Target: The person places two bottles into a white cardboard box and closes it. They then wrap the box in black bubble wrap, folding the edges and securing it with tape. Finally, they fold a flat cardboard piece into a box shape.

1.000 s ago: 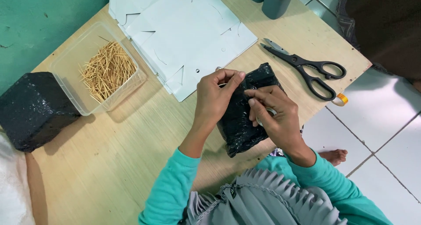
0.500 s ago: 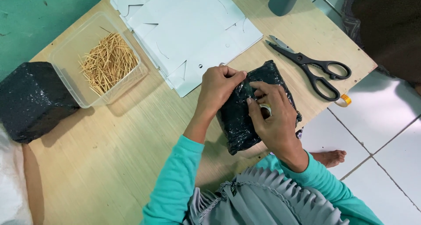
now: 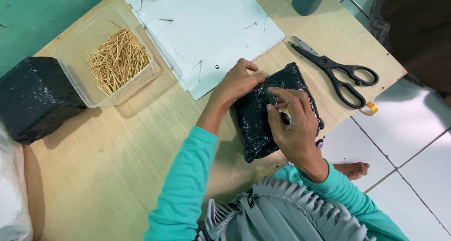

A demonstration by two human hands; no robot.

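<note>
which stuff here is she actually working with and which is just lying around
In hand:
- black plastic-wrapped package, under both hands
- left hand, right hand
- tape roll in the right hand

Lying about:
- scissors
- tub of sticks
- white card sheets
- second black bundle
- small tape roll

- Both hands, left hand [image 3: 237,83] and right hand [image 3: 293,128], press on a black plastic-wrapped bundle [image 3: 263,121] on the wooden table [image 3: 117,156].
- Black scissors [image 3: 340,74] lie just beside it (blades shut).
</note>
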